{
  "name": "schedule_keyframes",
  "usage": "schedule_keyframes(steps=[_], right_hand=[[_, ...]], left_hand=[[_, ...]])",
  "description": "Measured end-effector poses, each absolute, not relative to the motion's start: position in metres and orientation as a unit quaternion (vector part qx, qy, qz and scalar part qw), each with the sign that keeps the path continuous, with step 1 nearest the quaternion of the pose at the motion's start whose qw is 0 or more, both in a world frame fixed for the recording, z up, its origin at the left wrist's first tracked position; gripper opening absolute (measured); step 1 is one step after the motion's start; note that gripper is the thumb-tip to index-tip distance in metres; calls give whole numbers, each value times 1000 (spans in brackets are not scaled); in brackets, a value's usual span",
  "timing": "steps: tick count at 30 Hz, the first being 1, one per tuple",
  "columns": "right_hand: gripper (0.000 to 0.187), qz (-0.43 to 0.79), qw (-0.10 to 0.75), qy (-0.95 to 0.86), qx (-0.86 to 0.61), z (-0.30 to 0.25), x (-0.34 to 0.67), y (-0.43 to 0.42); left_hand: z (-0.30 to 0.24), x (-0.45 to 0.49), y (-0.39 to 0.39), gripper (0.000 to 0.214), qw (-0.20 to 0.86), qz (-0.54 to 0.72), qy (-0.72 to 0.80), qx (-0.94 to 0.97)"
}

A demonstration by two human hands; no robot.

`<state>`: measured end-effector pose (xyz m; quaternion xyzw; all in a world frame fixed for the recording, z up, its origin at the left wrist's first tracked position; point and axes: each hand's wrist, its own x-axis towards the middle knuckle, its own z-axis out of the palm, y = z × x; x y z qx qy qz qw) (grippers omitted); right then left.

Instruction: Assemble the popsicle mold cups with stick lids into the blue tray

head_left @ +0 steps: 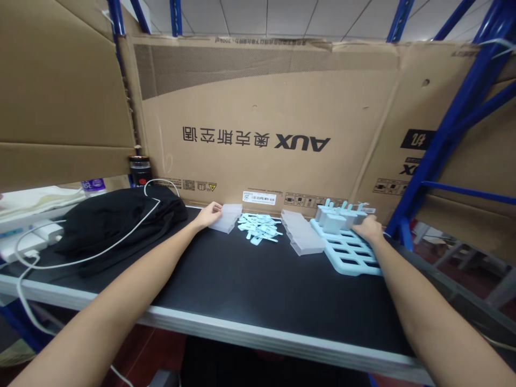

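At the back of the black tabletop, my left hand (210,215) has its fingers closed on the left end of a group of translucent popsicle molds (226,219). Beside these lies a loose pile of light blue popsicle sticks (258,228). A second row of translucent molds (302,232) rests between the pile and a light blue rack (350,257) with rectangular openings. Several filled-in slots at the rack's back hold molds topped with blue sticks (334,217). My right hand (368,228) is closed around a mold at the rack's back right; its fingertips are partly hidden.
A large cardboard sheet (258,97) stands behind the table. To the left lie a black cloth (121,228), a white cable (133,236) and white adapters (28,242), with a dark jar (140,169) behind. Blue metal posts (443,134) frame the right side.
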<state>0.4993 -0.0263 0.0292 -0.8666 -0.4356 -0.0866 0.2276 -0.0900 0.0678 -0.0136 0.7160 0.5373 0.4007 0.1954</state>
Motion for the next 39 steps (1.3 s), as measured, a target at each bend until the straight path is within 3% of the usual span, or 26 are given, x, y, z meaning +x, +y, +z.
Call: schedule_keyframes(steps=[2, 5, 23, 29, 39], right_hand=[[60, -55, 158, -458, -873, 33, 501, -25], [56, -40, 116, -471, -873, 37, 501, -24], [56, -65, 165, -472, -863, 32, 491, -35], [65, -62, 204, -439, -873, 33, 485, -42], [63, -61, 222, -430, -873, 33, 477, -44]], left_hand=[[-15, -90, 69, 26, 195, 397, 534, 720], [-17, -91, 72, 28, 201, 393, 537, 719], [-24, -94, 82, 47, 206, 407, 504, 733], [-25, -93, 83, 49, 219, 412, 493, 734], [-25, -92, 84, 49, 225, 406, 501, 730]])
